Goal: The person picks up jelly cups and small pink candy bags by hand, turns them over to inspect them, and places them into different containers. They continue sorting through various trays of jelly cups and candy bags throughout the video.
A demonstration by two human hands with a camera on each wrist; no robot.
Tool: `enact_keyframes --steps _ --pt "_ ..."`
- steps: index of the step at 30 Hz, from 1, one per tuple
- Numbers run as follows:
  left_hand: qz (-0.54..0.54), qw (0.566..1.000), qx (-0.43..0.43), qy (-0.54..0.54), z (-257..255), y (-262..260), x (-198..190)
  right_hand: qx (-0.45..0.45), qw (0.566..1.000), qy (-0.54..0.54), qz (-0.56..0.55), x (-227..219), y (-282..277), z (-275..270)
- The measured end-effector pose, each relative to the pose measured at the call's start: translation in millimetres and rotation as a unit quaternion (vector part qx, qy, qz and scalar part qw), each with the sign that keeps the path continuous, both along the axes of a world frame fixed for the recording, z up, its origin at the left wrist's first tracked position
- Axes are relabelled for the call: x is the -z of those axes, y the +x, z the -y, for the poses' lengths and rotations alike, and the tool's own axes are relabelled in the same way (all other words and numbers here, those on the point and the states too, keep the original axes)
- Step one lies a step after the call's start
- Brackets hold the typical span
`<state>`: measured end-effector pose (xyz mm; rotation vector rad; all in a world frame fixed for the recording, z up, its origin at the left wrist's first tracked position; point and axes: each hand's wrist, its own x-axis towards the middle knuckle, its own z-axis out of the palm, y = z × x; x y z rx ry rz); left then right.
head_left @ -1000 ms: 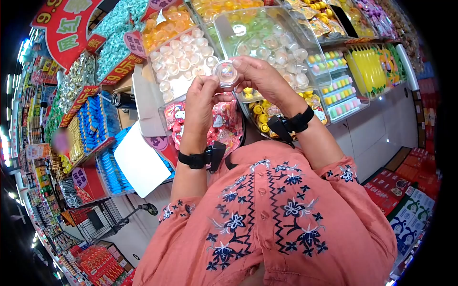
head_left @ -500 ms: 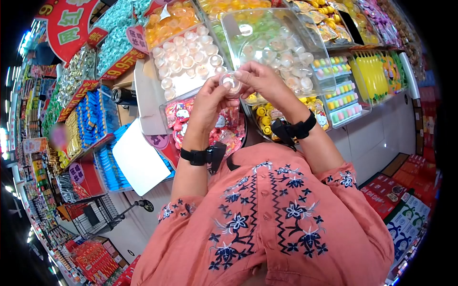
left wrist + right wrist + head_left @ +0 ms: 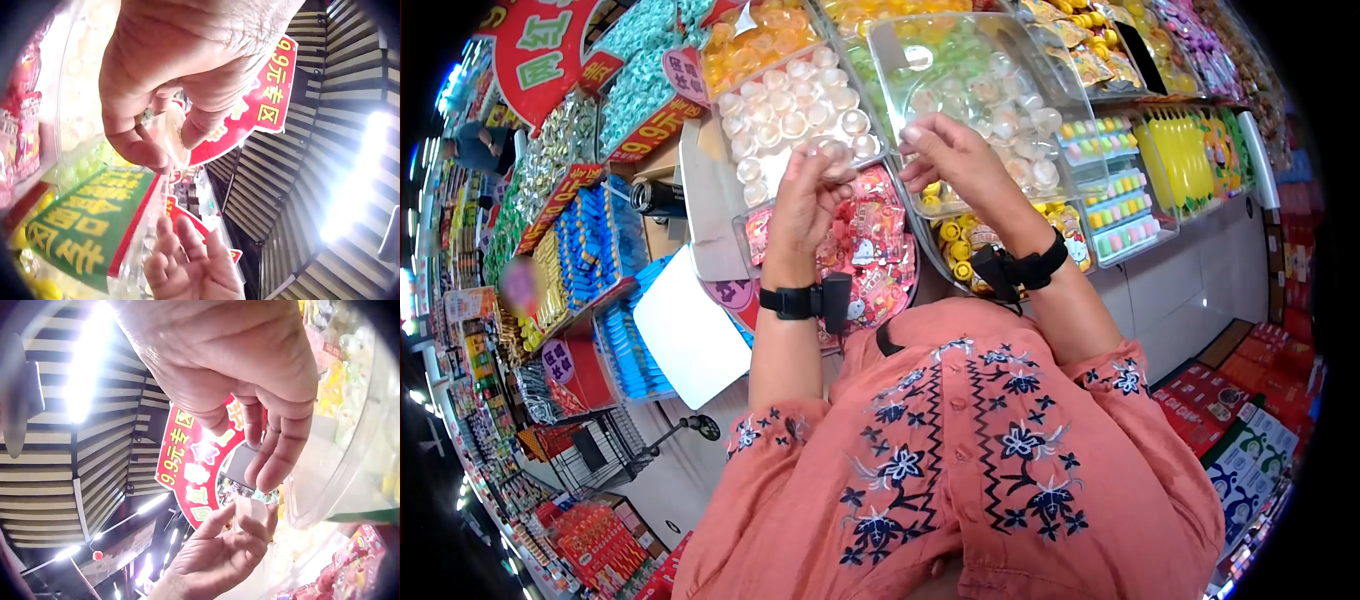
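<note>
My left hand (image 3: 800, 215) pinches a small clear jelly cup (image 3: 836, 160) between thumb and fingers, over the near edge of a bin of similar cups. In the left wrist view the jelly cup (image 3: 178, 139) shows its round rim side-on against the thumb. To the right, my right hand (image 3: 965, 170) is held apart from the cup with loosely bent fingers and nothing in them. The right wrist view has the right hand (image 3: 250, 381) above the left hand (image 3: 215, 550) and its cup. Clear cups (image 3: 795, 122) lie in the bin just beyond.
Pink-red packets (image 3: 878, 240) fill the bin below my hands. A clear plastic lid (image 3: 920, 90) covers cups at the right. Pastel sweets (image 3: 1115, 190) stand farther right. At the left are a white sheet (image 3: 690, 330), blue packets (image 3: 600, 240) and a shopping cart (image 3: 600, 450).
Both hands were together at the cup. The right hand has come off it and moved right, and the left hand has drawn left with the jelly cup.
</note>
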<state>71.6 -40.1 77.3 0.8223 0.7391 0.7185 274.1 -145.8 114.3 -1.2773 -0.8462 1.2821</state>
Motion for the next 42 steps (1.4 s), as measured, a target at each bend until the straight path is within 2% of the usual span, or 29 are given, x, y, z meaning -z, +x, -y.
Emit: enact_keyframes --steps 5,6,9,12,15,18,22,24,27,32,36,38,42 --pt "-0.153 0.986 -0.062 0.032 -41.9 -17.9 29.8 0.02 1.0 0.007 0.002 3.9 2.1 1.1" --pt "-0.207 0.974 -0.058 0.068 -48.9 -19.1 37.5 0.018 1.0 0.001 0.004 5.6 3.2 2.0" --pt "-0.291 0.947 -0.005 0.137 -75.8 -25.6 62.2 0.01 1.0 -0.013 0.014 10.6 4.1 2.9" --pt "-0.377 0.911 0.004 0.165 -89.9 -22.1 74.3 0.005 1.0 -0.011 0.014 12.3 5.8 5.1" --pt "-0.39 0.895 0.05 0.21 -97.3 -19.1 86.7 0.007 1.0 -0.01 0.012 14.5 8.8 6.4" --pt "-0.455 0.865 0.061 0.201 -100.2 -13.9 100.9 0.012 1.0 -0.016 0.015 12.8 9.5 8.8" --pt "-0.505 0.825 0.132 0.217 -111.4 -12.4 116.7 0.015 0.999 -0.032 0.015 15.4 11.8 9.5" --pt "-0.528 0.801 0.185 0.214 -122.4 -12.8 125.5 0.017 0.999 -0.032 0.01 14.4 12.2 9.9" --pt "-0.538 0.785 0.191 0.242 -126.8 -12.9 135.2 0.021 0.999 -0.036 0.009 13.7 13.3 10.9" --pt "-0.524 0.791 0.234 0.212 -134.9 -14.3 147.4 0.025 0.999 -0.039 0.014 16.7 14.8 11.1" --pt "-0.511 0.799 0.248 0.197 -129.8 -11.1 139.8 0.025 0.999 -0.037 0.013 18.4 15.0 10.2" --pt "-0.52 0.789 0.251 0.208 -126.6 -8.4 131.2 0.025 0.999 -0.037 0.011 18.5 14.8 9.9" --pt "-0.51 0.794 0.262 0.205 -135.3 -9.8 146.6 0.027 0.999 -0.044 0.01 16.4 13.5 9.8"
